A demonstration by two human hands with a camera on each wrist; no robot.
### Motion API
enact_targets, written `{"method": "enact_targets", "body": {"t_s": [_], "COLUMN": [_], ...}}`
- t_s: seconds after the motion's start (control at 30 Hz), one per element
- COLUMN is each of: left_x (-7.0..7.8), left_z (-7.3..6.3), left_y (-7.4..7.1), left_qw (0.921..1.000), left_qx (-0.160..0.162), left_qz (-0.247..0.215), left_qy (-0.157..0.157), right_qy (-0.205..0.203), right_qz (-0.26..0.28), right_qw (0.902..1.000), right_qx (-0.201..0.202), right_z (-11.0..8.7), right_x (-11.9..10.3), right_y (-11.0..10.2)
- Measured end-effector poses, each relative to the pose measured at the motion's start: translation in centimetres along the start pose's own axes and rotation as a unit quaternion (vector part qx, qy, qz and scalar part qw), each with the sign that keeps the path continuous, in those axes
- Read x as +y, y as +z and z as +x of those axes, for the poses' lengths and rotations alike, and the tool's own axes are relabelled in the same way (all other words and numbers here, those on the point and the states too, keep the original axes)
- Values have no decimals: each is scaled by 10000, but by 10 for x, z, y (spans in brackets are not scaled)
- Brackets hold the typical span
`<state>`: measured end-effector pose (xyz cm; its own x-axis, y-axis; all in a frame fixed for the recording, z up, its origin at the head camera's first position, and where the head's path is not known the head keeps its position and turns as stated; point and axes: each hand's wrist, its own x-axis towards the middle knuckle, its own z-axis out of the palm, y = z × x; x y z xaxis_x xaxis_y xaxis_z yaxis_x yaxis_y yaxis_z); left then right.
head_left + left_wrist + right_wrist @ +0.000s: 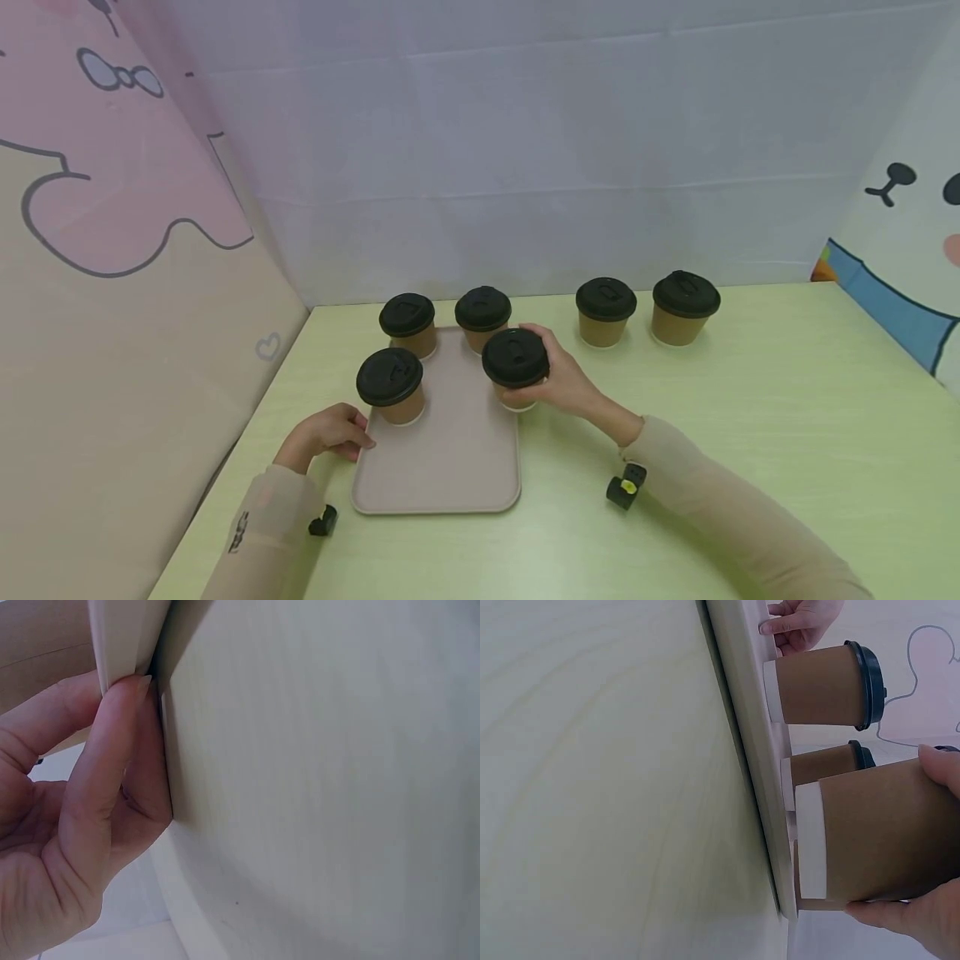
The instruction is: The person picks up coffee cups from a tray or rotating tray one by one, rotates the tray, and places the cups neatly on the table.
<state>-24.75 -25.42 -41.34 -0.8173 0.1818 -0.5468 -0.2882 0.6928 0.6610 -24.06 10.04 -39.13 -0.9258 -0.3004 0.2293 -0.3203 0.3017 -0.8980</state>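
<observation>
My right hand (570, 379) grips a brown paper coffee cup (885, 832) with a black lid at the right edge of the pinkish-beige tray (442, 475). In the right wrist view the cup's white base is close over the tray's surface. At the tray's left edge, my left hand (333, 432) pinches the rim, with fingertips (133, 694) against its underside in the left wrist view. Three more lidded cups stand on the tray: a back left cup (414, 342), a back right cup (483, 310) and a nearer left cup (390, 379).
Two more lidded cups, a left one (603, 332) and a right one (678, 327), stand on the pale green table (810, 400) behind and right of my right hand. A white cloth backdrop (525, 150) hangs along the far edge, with printed cloth (135, 333) at the left.
</observation>
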Motion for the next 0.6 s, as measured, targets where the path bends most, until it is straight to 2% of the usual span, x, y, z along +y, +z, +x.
{"method": "enact_targets", "body": {"t_s": [0.33, 0.6], "left_x": [0, 0], "left_z": [0, 0], "left_y": [0, 0], "left_qw": [10000, 10000], "left_qx": [24, 32], "left_qz": [6, 45], "left_qy": [-2, 3], "right_qy": [-34, -146], "right_qz": [-131, -150], "right_qw": [9999, 9997], "right_qx": [34, 91], "right_z": [-1, -3], "right_x": [15, 18], "right_y": [-9, -13]}}
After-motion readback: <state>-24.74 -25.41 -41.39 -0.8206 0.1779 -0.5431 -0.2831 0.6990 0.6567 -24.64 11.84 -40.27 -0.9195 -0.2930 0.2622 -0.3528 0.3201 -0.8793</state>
